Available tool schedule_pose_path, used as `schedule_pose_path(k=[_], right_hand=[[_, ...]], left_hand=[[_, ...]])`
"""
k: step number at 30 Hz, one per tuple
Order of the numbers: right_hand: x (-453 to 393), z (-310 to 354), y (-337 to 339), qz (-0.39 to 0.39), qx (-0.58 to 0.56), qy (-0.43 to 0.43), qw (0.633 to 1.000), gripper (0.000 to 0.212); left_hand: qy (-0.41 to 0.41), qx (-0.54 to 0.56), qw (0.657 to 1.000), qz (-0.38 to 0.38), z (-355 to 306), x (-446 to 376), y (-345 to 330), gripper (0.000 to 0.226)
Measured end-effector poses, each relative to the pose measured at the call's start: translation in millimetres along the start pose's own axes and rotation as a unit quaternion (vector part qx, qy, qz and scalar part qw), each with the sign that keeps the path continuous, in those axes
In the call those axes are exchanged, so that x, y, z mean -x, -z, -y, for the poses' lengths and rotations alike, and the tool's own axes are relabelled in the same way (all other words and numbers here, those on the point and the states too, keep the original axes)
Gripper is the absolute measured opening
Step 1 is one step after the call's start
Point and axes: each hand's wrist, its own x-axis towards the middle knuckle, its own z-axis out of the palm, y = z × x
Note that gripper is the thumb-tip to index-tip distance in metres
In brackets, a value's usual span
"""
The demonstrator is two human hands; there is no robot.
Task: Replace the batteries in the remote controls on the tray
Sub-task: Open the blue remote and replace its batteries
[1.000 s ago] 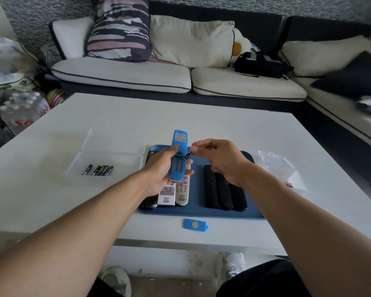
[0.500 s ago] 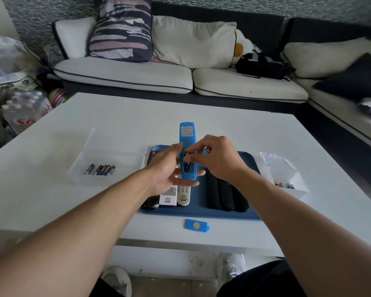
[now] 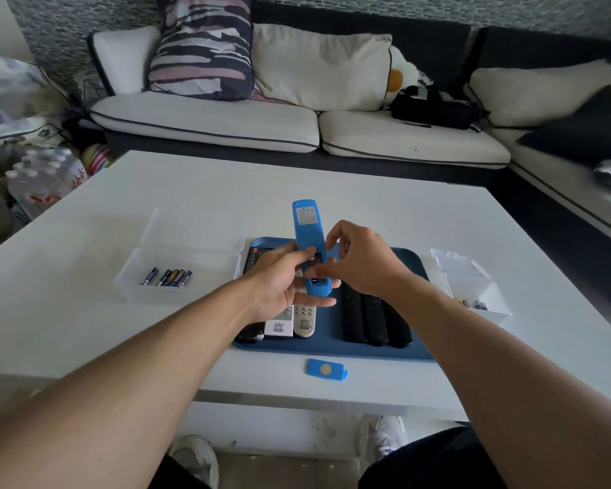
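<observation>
Above the dark blue plastic tray (image 3: 332,351), the left hand (image 3: 279,280) grips a bright blue plastic remote (image 3: 309,241) back-side up, while the right hand (image 3: 360,262) curls its thumb and fingertips against the open battery bay; its blue cover (image 3: 326,368) lies just in front of the tray.

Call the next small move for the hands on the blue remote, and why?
Probably press the battery fully down into the open compartment with the right hand. The left hand holds the blue remote back-up over the tray, right fingertips at the compartment, and the blue cover lies on the table, not yet refitted. Whether the battery is fully seated can't be told.
</observation>
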Motion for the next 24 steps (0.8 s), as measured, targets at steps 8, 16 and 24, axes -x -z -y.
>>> schedule_pose_path(k=[8, 16, 24], right_hand=[[-6.0, -9.7, 6.2, 0.008, -0.241, -0.121, 0.963, 0.010], [-5.9, -14.9, 5.1, 0.006, -0.243, -0.050, 0.969, 0.025], [-7.4, -12.8, 4.5, -0.011, -0.318, -0.045, 0.947, 0.005]], left_hand=[[-0.034, -0.001, 0.998, -0.055, -4.8, -4.4, 4.6, 0.025], [-0.031, 0.018, 0.997, -0.066, -1.2, -7.0, 7.3, 0.018], [-0.057, -0.003, 0.994, -0.093, -3.2, -8.2, 10.6, 0.022]])
